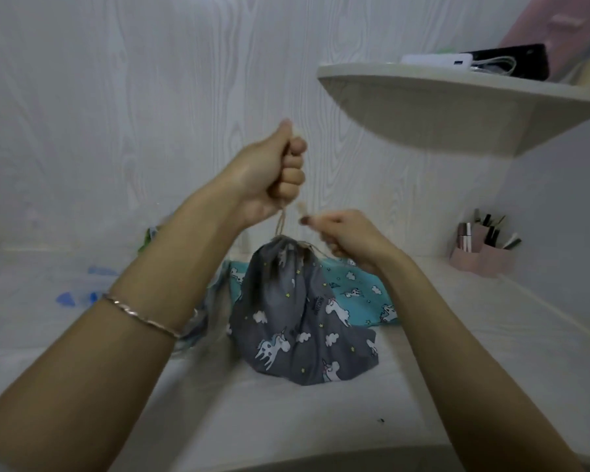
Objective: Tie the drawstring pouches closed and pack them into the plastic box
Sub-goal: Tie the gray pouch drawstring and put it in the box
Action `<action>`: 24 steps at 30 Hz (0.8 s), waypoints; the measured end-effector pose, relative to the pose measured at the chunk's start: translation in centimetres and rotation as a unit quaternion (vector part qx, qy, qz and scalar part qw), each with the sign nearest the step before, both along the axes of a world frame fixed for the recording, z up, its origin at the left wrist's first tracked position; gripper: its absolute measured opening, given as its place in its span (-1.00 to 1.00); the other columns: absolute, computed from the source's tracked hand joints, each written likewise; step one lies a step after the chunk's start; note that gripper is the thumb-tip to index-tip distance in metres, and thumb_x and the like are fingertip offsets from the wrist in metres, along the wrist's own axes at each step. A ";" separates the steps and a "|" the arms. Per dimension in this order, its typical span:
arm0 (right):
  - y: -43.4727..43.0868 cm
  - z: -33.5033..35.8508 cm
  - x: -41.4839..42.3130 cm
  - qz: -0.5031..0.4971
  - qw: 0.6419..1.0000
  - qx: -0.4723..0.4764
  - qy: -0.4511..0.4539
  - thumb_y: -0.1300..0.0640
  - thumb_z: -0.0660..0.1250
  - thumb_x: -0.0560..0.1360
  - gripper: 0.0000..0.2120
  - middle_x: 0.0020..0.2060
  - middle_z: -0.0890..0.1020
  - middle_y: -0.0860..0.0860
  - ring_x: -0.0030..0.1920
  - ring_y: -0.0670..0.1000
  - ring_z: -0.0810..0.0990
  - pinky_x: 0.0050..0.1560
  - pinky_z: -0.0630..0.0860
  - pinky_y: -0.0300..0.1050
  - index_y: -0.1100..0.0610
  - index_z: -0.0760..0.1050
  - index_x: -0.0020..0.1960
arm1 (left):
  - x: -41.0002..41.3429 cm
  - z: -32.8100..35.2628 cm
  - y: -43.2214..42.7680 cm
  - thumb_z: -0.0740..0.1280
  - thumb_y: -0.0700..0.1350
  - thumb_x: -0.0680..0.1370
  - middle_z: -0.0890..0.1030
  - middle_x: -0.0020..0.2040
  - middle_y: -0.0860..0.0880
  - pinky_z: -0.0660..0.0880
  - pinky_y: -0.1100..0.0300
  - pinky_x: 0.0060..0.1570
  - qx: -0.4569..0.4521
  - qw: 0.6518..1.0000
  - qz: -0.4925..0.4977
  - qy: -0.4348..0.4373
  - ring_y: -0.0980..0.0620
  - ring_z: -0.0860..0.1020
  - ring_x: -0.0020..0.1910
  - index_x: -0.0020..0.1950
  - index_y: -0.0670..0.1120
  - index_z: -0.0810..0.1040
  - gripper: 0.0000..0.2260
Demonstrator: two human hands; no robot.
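grey pouch hangs below left hand grip

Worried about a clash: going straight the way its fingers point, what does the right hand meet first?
Likely the drawstring stretched below the left hand, just beyond the right hand; depth is unclear.

Drawstring top hidden inside left hand; right hand blurred; teal pouch partly covered.
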State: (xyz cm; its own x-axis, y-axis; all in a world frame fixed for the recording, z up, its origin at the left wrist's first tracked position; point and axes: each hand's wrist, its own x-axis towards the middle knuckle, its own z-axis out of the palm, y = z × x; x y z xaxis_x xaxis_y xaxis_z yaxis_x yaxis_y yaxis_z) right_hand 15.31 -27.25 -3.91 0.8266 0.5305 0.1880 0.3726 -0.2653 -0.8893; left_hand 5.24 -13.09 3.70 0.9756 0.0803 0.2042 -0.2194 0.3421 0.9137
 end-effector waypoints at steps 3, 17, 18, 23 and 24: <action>2.4 0.7 -3.3 0.103 0.989 -0.096 -0.039 0.17 0.35 0.55 -0.79 -0.54 0.44 -0.16 -0.54 -0.20 0.32 -0.51 0.23 -0.37 0.16 0.60 0.17 | 0.6 0.0 -1.0 0.02 0.12 0.66 0.17 -0.44 0.08 0.06 0.39 -0.65 -0.061 0.995 -0.070 0.034 0.18 0.13 -0.55 -0.30 -0.04 0.32 -0.60; 1.0 2.5 -4.6 0.213 0.964 0.132 0.092 0.09 0.13 0.65 -0.68 -0.47 0.42 -0.04 -0.50 -0.15 0.21 -0.50 0.04 -0.29 0.21 0.54 -0.14 | -0.8 -1.7 1.7 0.07 0.30 0.57 0.58 -0.01 -0.13 0.51 0.09 0.08 0.405 0.904 0.092 0.100 -0.04 0.58 0.04 0.26 -0.12 0.44 -0.45; 0.9 2.5 -4.3 0.204 0.962 0.151 0.105 0.08 0.13 0.65 -0.68 -0.47 0.42 -0.04 -0.50 -0.15 0.21 -0.49 0.02 -0.28 0.20 0.54 -0.14 | -1.0 -2.1 2.2 0.09 0.33 0.55 0.61 -0.05 -0.10 0.51 0.09 0.10 0.426 0.894 0.095 0.099 0.00 0.59 0.02 0.19 -0.13 0.49 -0.43; 0.8 2.8 -4.1 0.190 0.953 0.191 0.139 0.07 0.13 0.65 -0.64 -0.51 0.40 -0.04 -0.51 -0.15 0.19 -0.52 -0.02 -0.30 0.17 0.56 -0.21 | -2.0 -2.5 2.9 0.36 0.02 0.52 0.67 -0.22 0.00 0.57 0.28 -0.06 0.386 0.922 0.040 -0.003 0.18 0.59 -0.21 -0.11 -0.17 0.65 -0.74; 0.9 2.8 -4.2 0.190 0.954 0.187 0.137 0.06 0.13 0.65 -0.64 -0.50 0.40 -0.03 -0.51 -0.15 0.19 -0.52 -0.01 -0.30 0.17 0.55 -0.21 | -2.0 -2.6 3.0 0.38 -0.04 0.51 0.65 -0.26 0.01 0.56 0.33 -0.13 0.367 0.930 0.033 -0.014 0.19 0.58 -0.26 -0.08 -0.18 0.67 -0.79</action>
